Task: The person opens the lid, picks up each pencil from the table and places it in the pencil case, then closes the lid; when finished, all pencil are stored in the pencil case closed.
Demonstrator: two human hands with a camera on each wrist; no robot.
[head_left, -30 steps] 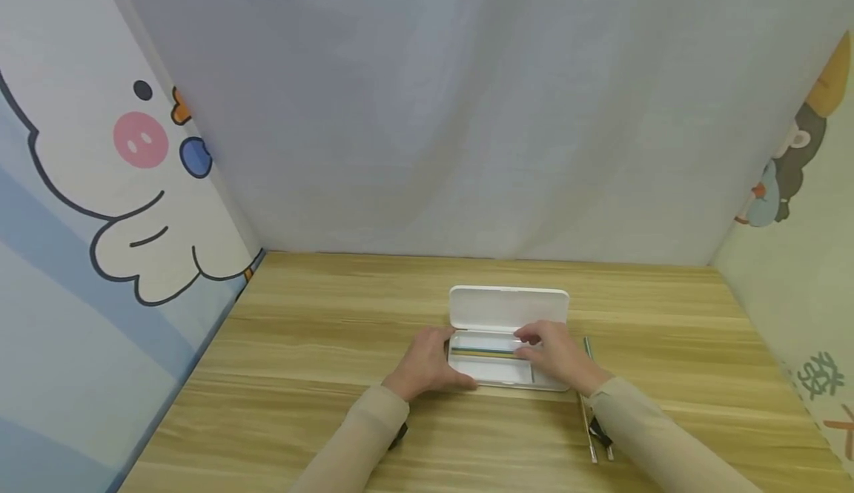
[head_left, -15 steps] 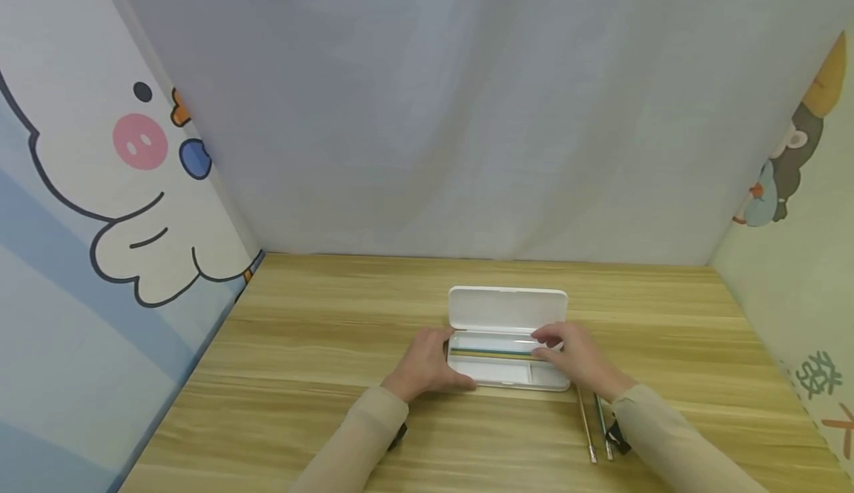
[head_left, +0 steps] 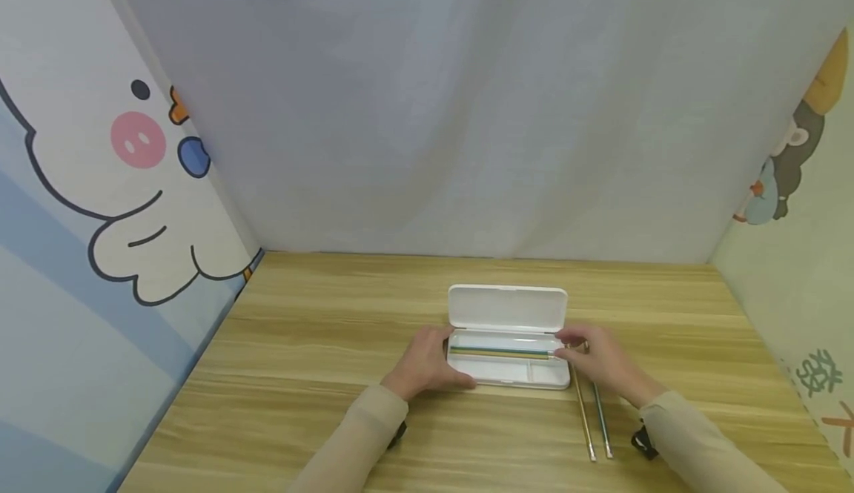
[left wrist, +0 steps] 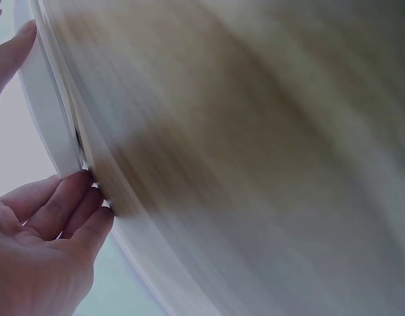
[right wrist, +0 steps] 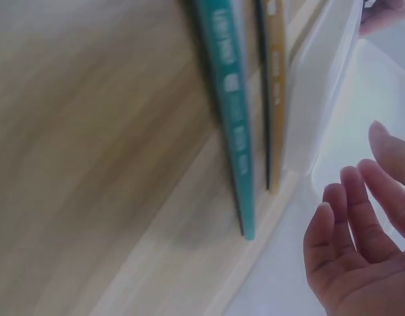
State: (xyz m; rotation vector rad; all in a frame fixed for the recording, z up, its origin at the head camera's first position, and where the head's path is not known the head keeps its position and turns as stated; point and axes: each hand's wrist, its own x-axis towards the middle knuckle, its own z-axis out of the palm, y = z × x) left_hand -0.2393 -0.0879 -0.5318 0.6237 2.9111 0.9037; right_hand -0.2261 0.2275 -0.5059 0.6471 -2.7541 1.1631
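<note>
Lying in the open case (head_left: 490, 369) on the table (head_left: 333, 308), two pencils (head_left: 500, 353) are judged stowed; a yellow pencil (head_left: 582, 411) and a green pencil (head_left: 602, 419) are left beside it. The case is gripped by the left hand (head_left: 429, 363); nothing is held by the half-spread right hand (head_left: 600, 359).

The person at the worktop (head_left: 300, 345) is dressed in plain, pale beige long sleeves. The left sleeve (head_left: 353, 437), nearer the worktop's left edge, matches the right sleeve (head_left: 707, 441), nearer its right edge: smooth, slightly roomy cloth, each ending in a soft cuff. The left hand (head_left: 430, 361) and right hand (head_left: 603, 363) are bare. I spot a small black fitting (head_left: 397, 435) under the left wrist and another black piece (head_left: 643, 442) under the right, too small to make out.
</note>
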